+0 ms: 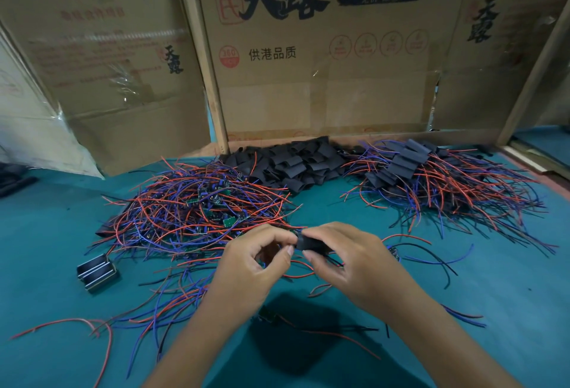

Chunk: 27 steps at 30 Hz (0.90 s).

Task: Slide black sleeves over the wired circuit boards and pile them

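My right hand (345, 261) pinches a black sleeve (311, 242) between thumb and fingers above the green table (493, 279). My left hand (256, 259) meets it at the sleeve's left end, its fingers curled round a wired board that is mostly hidden; red and blue wires trail below. A tangled heap of bare wired circuit boards (197, 212) lies at the left. Loose black sleeves (296, 162) are heaped at the back centre. The pile of sleeved boards (431, 178) sits at the back right.
Cardboard boxes (324, 48) wall off the back of the table. A small metal part (97, 272) lies at the left near the wire heap. Stray wires and one loose board (268, 315) lie near the front, between my forearms.
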{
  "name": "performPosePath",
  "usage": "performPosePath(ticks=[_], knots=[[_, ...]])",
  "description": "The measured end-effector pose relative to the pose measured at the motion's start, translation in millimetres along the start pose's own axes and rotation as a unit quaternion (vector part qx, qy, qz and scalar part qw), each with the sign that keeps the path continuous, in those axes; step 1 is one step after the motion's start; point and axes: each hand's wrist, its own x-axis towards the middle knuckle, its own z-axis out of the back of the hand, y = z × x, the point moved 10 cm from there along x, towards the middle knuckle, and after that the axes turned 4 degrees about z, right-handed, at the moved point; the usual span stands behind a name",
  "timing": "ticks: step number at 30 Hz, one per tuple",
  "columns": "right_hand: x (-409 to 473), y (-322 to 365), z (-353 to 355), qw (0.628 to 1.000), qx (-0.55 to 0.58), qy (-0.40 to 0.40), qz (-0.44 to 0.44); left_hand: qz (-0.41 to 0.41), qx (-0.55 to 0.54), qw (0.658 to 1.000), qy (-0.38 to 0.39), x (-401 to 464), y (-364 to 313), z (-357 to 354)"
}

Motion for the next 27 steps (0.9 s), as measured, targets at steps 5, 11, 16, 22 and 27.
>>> performPosePath(ticks=[5,11,16,22,27], knots=[[-2,-2,-15,0.998,-0.043,0.041,-0.004,0.035,-0.026,0.999,0.02,2,17,-6],[0,-27,-16,0.996,-0.041,0.064,-0.057,0.029,0.008,1.0,-0.004,4,29,-2],[36,-97,32,0.983,-0.149,0.068,-0.087,-0.02,0.259,0.961,-0.094,10,42,27],[77,-219,119,0.914,-0.326,0.046,-0.237,-0.004,0.342,0.924,-0.169,14,57,51],[84,-232,106,0.828,-0.464,0.101,-0.298,0.018,0.362,0.912,-0.19,15,67,59]])
